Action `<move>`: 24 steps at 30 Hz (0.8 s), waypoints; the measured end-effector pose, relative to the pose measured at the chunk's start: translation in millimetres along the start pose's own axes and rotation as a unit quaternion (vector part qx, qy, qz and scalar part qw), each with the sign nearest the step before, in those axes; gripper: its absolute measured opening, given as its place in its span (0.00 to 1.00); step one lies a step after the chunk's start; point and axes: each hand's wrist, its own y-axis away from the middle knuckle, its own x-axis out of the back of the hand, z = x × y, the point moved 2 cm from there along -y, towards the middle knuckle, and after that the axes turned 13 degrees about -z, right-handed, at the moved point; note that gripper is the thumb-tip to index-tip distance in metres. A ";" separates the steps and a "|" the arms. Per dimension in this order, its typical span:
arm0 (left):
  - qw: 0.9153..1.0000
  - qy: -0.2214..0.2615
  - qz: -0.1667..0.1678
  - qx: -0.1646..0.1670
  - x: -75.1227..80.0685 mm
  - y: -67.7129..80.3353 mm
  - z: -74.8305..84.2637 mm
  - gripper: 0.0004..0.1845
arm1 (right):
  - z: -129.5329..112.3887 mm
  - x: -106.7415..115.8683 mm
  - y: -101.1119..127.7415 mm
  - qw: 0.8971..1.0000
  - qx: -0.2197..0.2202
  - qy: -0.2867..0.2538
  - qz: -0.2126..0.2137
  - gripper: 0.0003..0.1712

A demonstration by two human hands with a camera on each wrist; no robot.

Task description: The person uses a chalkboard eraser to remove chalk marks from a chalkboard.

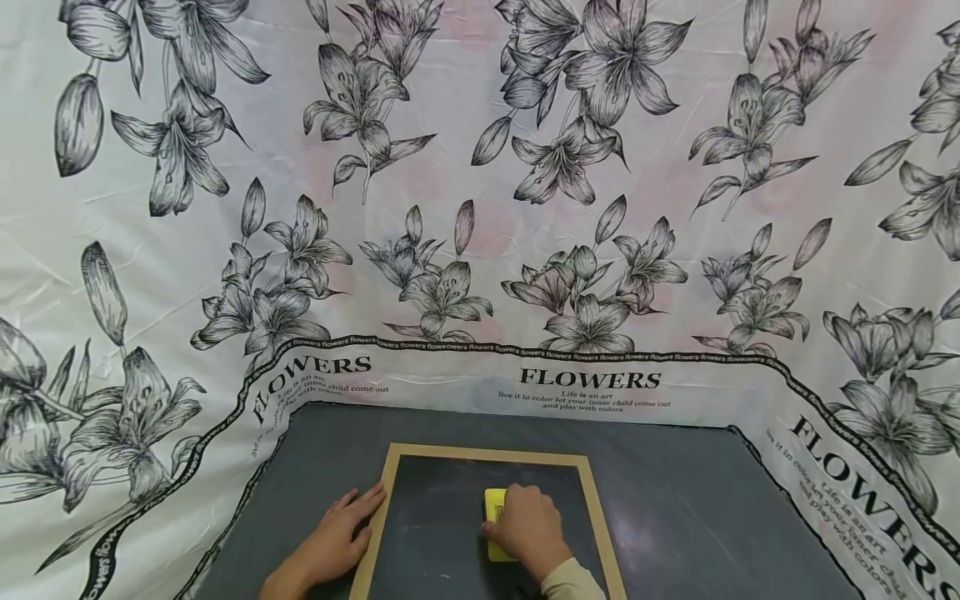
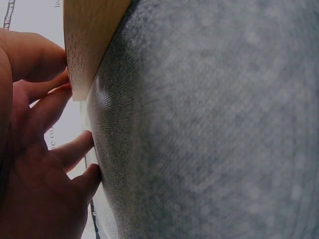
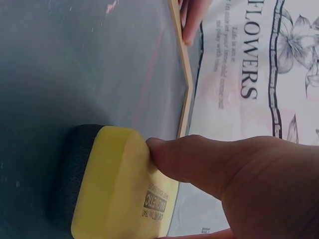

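Note:
A chalkboard (image 1: 435, 525) in a light wooden frame (image 1: 487, 454) lies on a dark grey surface. My right hand (image 1: 532, 529) grips a yellow eraser (image 1: 494, 504), whose black felt side faces the board. In the right wrist view the thumb presses the printed back of the eraser (image 3: 114, 184), and a faint pink streak and a small pink mark show on the board. My left hand (image 1: 330, 537) rests along the frame's left side. The left wrist view has its fingers spread, some touching the outer wooden edge (image 2: 89, 45) and others lower on the grey cloth.
The grey surface (image 1: 675, 500) extends on both sides of the board. White cloth (image 1: 465, 375) printed with lilies and the word FLOWERS hangs behind it and down both sides.

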 end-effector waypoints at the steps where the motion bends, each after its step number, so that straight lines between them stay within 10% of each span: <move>1: 1.000 0.001 0.000 -0.001 0.0 0.0 -0.2 0.31 | 2.7 0.6 0.2 1.000 0.000 0.000 0.002 0.35; 24: 1.000 0.003 0.003 0.003 0.7 1.8 4.9 0.32 | 56.5 17.2 6.2 0.999 -0.026 0.015 0.022 0.34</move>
